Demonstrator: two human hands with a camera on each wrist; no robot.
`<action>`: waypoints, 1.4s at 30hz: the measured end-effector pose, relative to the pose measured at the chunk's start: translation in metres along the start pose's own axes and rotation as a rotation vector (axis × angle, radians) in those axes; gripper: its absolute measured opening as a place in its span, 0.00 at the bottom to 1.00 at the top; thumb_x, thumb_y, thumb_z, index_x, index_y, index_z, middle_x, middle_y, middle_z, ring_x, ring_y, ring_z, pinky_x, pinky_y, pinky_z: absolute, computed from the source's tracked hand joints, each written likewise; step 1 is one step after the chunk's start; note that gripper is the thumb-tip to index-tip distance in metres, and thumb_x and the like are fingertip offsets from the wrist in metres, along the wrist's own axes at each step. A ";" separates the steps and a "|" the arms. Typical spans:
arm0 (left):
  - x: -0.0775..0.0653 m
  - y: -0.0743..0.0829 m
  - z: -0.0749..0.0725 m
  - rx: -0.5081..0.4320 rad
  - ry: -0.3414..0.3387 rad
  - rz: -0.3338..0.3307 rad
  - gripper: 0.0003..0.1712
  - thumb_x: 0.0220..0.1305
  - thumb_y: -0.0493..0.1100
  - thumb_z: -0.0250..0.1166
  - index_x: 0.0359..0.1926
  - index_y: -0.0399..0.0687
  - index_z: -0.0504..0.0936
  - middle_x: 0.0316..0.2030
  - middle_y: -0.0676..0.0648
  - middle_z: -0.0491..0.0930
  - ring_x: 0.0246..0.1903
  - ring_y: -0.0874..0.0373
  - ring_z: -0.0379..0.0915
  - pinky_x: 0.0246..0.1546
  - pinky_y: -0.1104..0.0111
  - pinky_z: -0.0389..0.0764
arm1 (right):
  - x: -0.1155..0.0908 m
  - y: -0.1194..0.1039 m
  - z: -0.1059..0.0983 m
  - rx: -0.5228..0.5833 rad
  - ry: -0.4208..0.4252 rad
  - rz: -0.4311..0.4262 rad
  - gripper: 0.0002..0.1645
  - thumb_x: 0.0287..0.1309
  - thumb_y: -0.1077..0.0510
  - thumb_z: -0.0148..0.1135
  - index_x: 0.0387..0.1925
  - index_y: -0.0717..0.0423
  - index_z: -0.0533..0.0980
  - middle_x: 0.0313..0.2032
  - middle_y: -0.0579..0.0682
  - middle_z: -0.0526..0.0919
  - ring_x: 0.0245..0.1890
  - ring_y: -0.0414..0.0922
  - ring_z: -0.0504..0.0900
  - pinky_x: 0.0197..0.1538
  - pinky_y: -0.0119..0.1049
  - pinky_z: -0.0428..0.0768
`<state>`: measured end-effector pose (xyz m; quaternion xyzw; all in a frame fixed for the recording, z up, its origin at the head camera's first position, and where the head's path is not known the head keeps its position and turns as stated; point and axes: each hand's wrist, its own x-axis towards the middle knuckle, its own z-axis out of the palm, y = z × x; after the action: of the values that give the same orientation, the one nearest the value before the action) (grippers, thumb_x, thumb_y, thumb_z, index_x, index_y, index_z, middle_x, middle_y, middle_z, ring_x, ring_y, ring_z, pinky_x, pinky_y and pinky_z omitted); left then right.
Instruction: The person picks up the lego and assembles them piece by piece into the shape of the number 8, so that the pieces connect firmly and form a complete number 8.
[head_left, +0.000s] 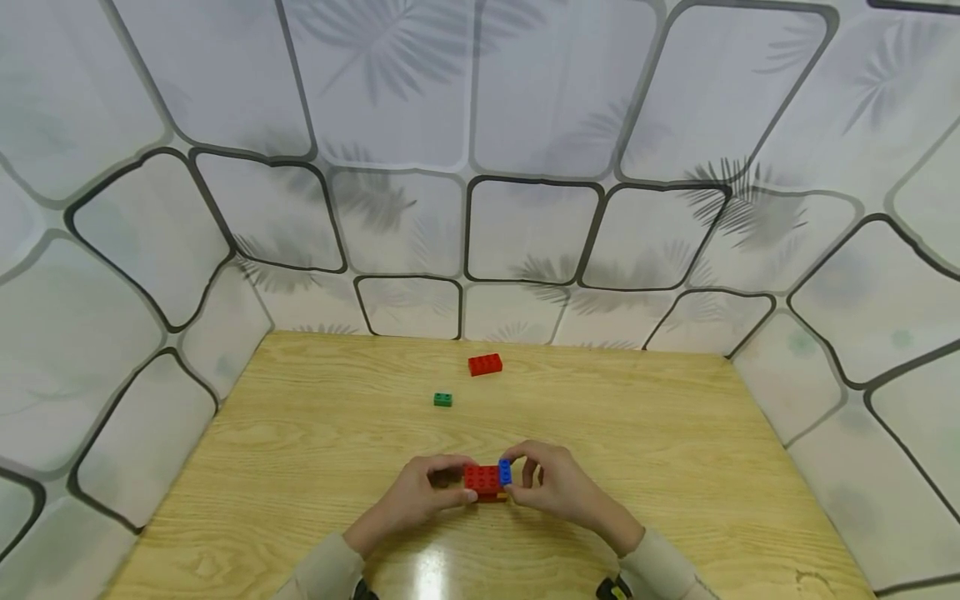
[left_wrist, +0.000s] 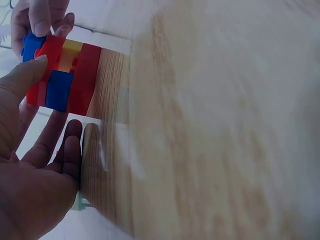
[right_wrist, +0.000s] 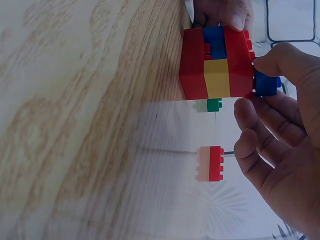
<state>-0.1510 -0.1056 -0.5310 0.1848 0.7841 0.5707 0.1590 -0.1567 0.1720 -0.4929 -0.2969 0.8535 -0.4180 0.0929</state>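
A small stack of toy building bricks stands on the table in front of me. Its base is a long red brick (right_wrist: 192, 65). Above that sit a yellow brick (right_wrist: 217, 78) and a blue brick (left_wrist: 59, 91), side by side. A second red brick (head_left: 481, 477) forms the upper layer, studs up. My left hand (head_left: 422, 493) grips the stack at its left end, thumb on the near side and fingers at the far side. At the right end of the top, my right hand (head_left: 557, 485) pinches a small blue brick (head_left: 505, 472) between thumb and fingers, right at the upper red brick's studs.
Farther back on the wooden table (head_left: 337, 417) lie a small green brick (head_left: 443, 400) and a loose red brick (head_left: 485, 364). A patterned curtain (head_left: 408, 304) encloses the table at the back and both sides.
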 end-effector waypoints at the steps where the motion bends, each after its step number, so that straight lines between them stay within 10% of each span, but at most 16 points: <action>1: 0.000 0.000 0.000 0.005 0.001 -0.001 0.24 0.67 0.49 0.75 0.62 0.50 0.86 0.59 0.47 0.86 0.57 0.52 0.81 0.57 0.60 0.82 | 0.000 0.000 0.000 -0.005 0.000 -0.002 0.19 0.64 0.57 0.74 0.55 0.51 0.81 0.42 0.50 0.87 0.30 0.31 0.78 0.30 0.29 0.79; 42: -0.001 -0.002 -0.001 0.006 -0.004 -0.016 0.25 0.67 0.50 0.75 0.63 0.51 0.85 0.58 0.47 0.86 0.57 0.55 0.82 0.55 0.65 0.82 | -0.004 0.015 0.010 0.092 0.010 0.040 0.22 0.67 0.54 0.73 0.60 0.52 0.80 0.43 0.50 0.87 0.31 0.32 0.79 0.33 0.30 0.81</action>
<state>-0.1507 -0.1071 -0.5329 0.1802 0.7871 0.5665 0.1647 -0.1555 0.1750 -0.5117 -0.2733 0.8396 -0.4563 0.1105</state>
